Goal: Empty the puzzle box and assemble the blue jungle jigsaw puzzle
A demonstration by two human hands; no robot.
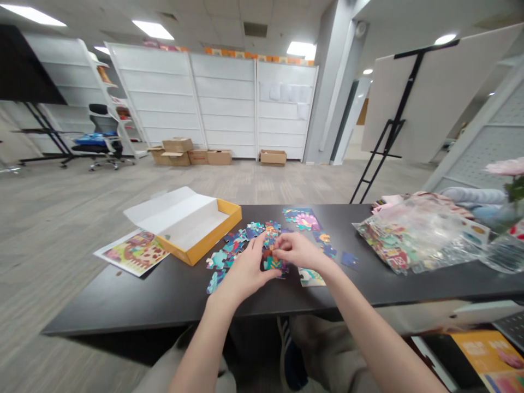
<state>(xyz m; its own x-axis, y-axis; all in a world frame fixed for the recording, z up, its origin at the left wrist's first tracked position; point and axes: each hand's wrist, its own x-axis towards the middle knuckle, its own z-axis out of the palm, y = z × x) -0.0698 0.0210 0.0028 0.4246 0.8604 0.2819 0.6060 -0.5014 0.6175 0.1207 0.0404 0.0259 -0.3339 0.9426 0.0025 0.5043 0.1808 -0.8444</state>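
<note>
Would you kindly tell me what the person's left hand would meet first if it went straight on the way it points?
The left hand would probably meet the small, multicoloured, knobbed jigsaw pieces just ahead of it on the dark, flat tabletop, though its height above them is hard to judge.

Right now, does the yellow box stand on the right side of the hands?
No, the yellow box lies to the left of both the left hand and the right hand.
</note>
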